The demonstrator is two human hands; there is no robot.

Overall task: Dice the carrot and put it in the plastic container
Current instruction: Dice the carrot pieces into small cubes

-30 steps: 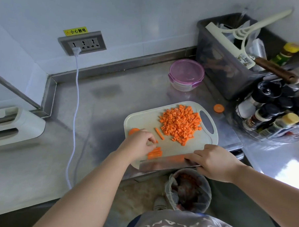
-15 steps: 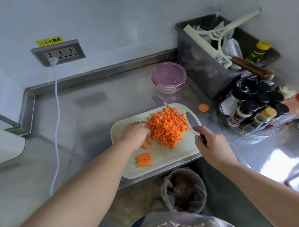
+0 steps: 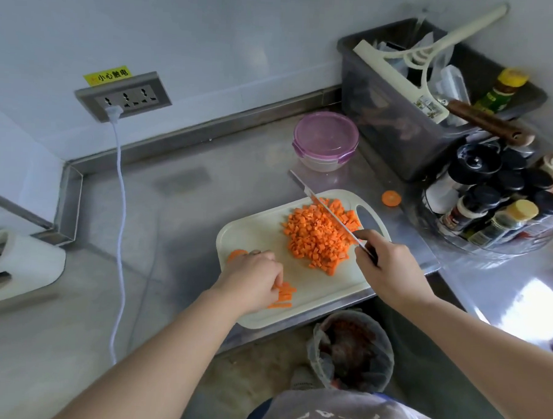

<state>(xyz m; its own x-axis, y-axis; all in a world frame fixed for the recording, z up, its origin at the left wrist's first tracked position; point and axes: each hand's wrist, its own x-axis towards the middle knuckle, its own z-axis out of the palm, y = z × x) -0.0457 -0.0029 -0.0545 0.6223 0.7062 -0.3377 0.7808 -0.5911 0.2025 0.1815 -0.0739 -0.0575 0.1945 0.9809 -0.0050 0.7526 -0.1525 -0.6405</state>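
One shift: left hand off diced pile, gripping carrot sticks; right hand still grasps knife.

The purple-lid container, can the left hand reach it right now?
Probably not easily. The left hand holds carrot sticks on the cutting board, and the knife in the right hand lies across the diced pile, between it and the container.
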